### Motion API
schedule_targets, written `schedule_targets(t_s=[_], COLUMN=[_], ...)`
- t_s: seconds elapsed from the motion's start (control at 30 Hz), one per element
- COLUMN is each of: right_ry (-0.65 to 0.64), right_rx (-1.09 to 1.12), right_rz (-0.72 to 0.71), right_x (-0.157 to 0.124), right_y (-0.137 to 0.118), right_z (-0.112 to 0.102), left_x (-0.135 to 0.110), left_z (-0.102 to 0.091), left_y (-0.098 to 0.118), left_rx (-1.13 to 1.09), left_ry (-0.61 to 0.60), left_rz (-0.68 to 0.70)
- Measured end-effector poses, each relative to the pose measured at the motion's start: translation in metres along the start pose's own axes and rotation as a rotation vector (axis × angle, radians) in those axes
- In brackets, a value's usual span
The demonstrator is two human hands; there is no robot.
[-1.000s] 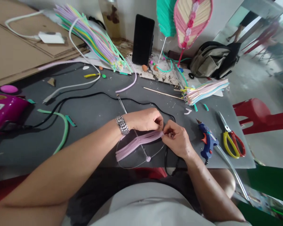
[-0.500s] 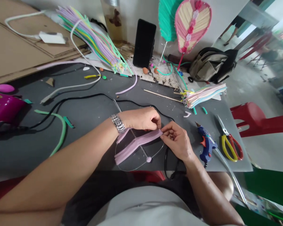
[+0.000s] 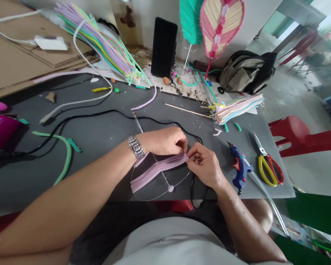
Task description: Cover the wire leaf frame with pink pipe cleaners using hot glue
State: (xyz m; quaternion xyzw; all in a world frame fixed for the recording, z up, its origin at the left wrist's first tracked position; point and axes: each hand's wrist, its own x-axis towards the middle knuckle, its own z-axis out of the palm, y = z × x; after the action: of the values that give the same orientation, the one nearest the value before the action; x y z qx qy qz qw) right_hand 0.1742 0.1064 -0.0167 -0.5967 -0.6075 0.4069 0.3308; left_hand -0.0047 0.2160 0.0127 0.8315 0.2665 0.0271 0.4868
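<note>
My left hand (image 3: 165,141), with a steel wristwatch (image 3: 135,146) on its wrist, and my right hand (image 3: 204,165) meet over the grey work surface. Their fingertips pinch the right-hand end of several lilac strips (image 3: 157,170), and the loose ends fan out to the lower left. Beneath the strips lies a thin wire leaf-shaped loop (image 3: 151,197) with a lilac bead (image 3: 170,188) on a central rod (image 3: 154,158). The strip ends inside my fingers are hidden.
A black cable (image 3: 165,121) curves around my hands. To the right lie a blue hot glue gun (image 3: 240,171), yellow-and-red scissors (image 3: 269,169) and a pastel strip bundle (image 3: 237,109). A larger bundle (image 3: 102,51), a phone (image 3: 163,47) and a backpack (image 3: 245,71) stand behind.
The whole view has drifted slightly left and up. My hands stay pinched together on the lilac strips, and the loose ends have shifted only a little.
</note>
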Motion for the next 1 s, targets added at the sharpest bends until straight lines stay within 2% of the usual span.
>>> schedule_targets(t_s=[0.2, 0.37, 0.57, 0.83, 1.0], right_ry=[-0.01, -0.016, -0.02, 0.003, 0.015], right_rx=[-0.018, 0.03, 0.027, 0.037, 0.041], right_rz=[-0.04, 0.014, 0.041, 0.037, 0.033], right_x=[-0.0027, -0.0019, -0.0011, 0.0, -0.0026], right_y=[0.0022, 0.0008, -0.0031, -0.0001, 0.0005], right_z=[0.0008, -0.0009, -0.0018, -0.0003, -0.0011], left_x=[0.0007, 0.0012, 0.0, 0.0007, -0.001], left_z=[0.0015, -0.0025, -0.001, 0.0041, 0.0021], left_y=[-0.0012, -0.0063, -0.0036, -0.0028, -0.0033], left_rx=[0.0, -0.106, -0.015, 0.063, 0.052], left_ry=[-0.016, -0.006, 0.05, 0.1, 0.124], left_rz=[-0.014, -0.06, -0.029, 0.077, 0.066])
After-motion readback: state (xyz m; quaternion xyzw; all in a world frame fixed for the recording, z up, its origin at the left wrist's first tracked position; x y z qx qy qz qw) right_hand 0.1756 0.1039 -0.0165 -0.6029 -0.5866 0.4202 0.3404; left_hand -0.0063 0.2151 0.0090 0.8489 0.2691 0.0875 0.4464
